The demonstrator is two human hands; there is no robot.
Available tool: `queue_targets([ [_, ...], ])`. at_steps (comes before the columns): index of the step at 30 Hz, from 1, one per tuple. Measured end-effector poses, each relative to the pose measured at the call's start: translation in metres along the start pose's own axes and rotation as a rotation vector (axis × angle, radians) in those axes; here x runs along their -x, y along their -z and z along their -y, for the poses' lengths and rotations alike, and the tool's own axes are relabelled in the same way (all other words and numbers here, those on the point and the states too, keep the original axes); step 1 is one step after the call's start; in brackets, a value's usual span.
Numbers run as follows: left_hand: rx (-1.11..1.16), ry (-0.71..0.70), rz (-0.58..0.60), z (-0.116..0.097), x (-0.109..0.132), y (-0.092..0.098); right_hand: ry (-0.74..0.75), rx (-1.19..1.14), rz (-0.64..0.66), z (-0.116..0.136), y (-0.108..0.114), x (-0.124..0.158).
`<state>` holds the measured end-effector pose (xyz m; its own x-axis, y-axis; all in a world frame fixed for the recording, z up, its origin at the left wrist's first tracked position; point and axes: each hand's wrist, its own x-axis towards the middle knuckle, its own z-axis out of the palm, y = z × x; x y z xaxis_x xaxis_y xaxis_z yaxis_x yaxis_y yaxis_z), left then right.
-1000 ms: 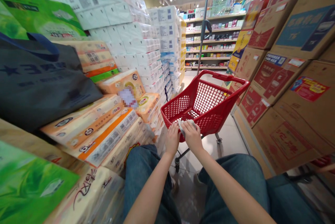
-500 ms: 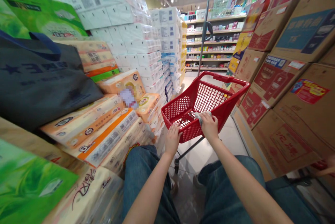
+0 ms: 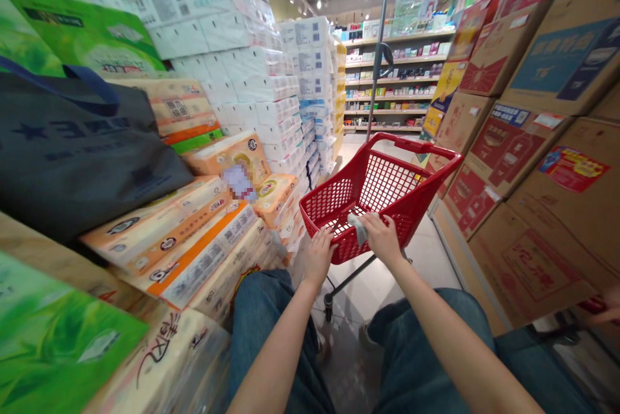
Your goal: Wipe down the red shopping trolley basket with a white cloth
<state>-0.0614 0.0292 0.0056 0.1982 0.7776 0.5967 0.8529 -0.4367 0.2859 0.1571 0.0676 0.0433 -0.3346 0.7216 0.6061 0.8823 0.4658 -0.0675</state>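
Note:
A red shopping cart [image 3: 349, 247] with a latticed basket stands in front of my knees. My left hand [image 3: 320, 252] is closed over the basket's near rim at its left corner. Farther right along the same rim, my right hand [image 3: 382, 233] holds a pale grey cloth [image 3: 357, 230], pressed against the rim and hanging partly down the basket's side. The cart's handle [image 3: 411, 144] is at the far side, away from both hands.
Packs of tissue [image 3: 203, 252] are piled at the left, with a dark grey bag [image 3: 82, 155] on them. Stacked cartons [image 3: 547, 227] line the right side. Behind the cart rise a metal pole [image 3: 376, 78] and store shelves [image 3: 397, 84]. Another person's hand [image 3: 608, 316] shows at the right edge.
My right hand has slid a little to the left along the basket's rim, taking the cloth with it. My left hand stays at the corner.

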Motion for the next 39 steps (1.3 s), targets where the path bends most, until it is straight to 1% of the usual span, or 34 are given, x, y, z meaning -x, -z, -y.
queue_targets([
  [2, 0.006, 0.0, -0.005, -0.001, 0.0, 0.0, -0.098, 0.035, -0.032, -0.028, 0.004, -0.005],
  [3, 0.009, 0.002, -0.007, -0.001, 0.0, -0.001, -0.136, 0.044, -0.043, -0.038, 0.004, -0.007],
  [5, 0.014, 0.007, -0.014, -0.002, 0.0, -0.002, -0.197, 0.049, -0.068, -0.043, 0.001, -0.009],
  [6, 0.016, 0.011, -0.017, -0.002, 0.0, -0.003, -0.223, 0.047, -0.082, -0.038, -0.001, -0.009],
  [7, 0.017, 0.012, -0.019, -0.002, 0.0, -0.004, -0.242, 0.042, -0.097, -0.03, -0.005, -0.009],
  [9, 0.02, 0.013, -0.019, -0.002, 0.0, -0.006, -0.248, 0.02, -0.126, -0.002, -0.013, -0.005],
  [13, 0.019, 0.017, -0.014, -0.002, 0.001, -0.008, -0.125, -0.048, -0.131, 0.065, -0.027, 0.009],
  [15, 0.016, 0.021, -0.009, -0.001, 0.001, -0.007, -0.058, -0.054, -0.108, 0.085, -0.03, 0.015],
  [16, 0.015, 0.02, -0.005, -0.001, 0.002, -0.006, -0.022, -0.048, -0.092, 0.088, -0.03, 0.017],
  [17, 0.014, 0.018, -0.001, 0.0, 0.002, -0.005, 0.019, -0.038, -0.074, 0.086, -0.028, 0.018],
  [18, 0.013, 0.013, 0.003, 0.0, 0.002, -0.004, 0.064, -0.025, -0.054, 0.079, -0.026, 0.017],
  [20, 0.013, 0.004, 0.008, 0.001, 0.003, -0.001, 0.121, 0.011, -0.023, 0.051, -0.019, 0.014],
  [22, 0.015, -0.002, 0.009, 0.0, 0.003, 0.0, 0.083, 0.059, -0.028, 0.015, -0.01, 0.008],
  [24, 0.019, -0.003, 0.008, 0.0, 0.002, 0.001, -0.016, 0.1, -0.05, -0.02, -0.002, 0.001],
  [26, 0.023, 0.001, 0.007, -0.001, 0.0, -0.001, -0.091, 0.109, -0.048, -0.042, 0.002, -0.005],
  [27, 0.024, 0.005, 0.007, 0.0, -0.001, -0.002, -0.117, 0.105, -0.04, -0.047, 0.003, -0.008],
  [29, 0.021, 0.014, 0.008, 0.003, -0.004, -0.005, -0.163, 0.097, -0.034, -0.047, 0.0, -0.012],
  [33, 0.01, 0.006, 0.029, 0.015, -0.013, -0.007, -0.25, 0.085, -0.064, -0.031, -0.014, -0.019],
  [36, -0.001, -0.022, 0.051, 0.025, -0.02, -0.004, -0.257, 0.042, -0.082, -0.026, -0.022, -0.025],
  [39, -0.019, -0.04, 0.075, 0.032, -0.03, 0.001, -0.265, 0.027, -0.077, -0.03, -0.027, -0.03],
])
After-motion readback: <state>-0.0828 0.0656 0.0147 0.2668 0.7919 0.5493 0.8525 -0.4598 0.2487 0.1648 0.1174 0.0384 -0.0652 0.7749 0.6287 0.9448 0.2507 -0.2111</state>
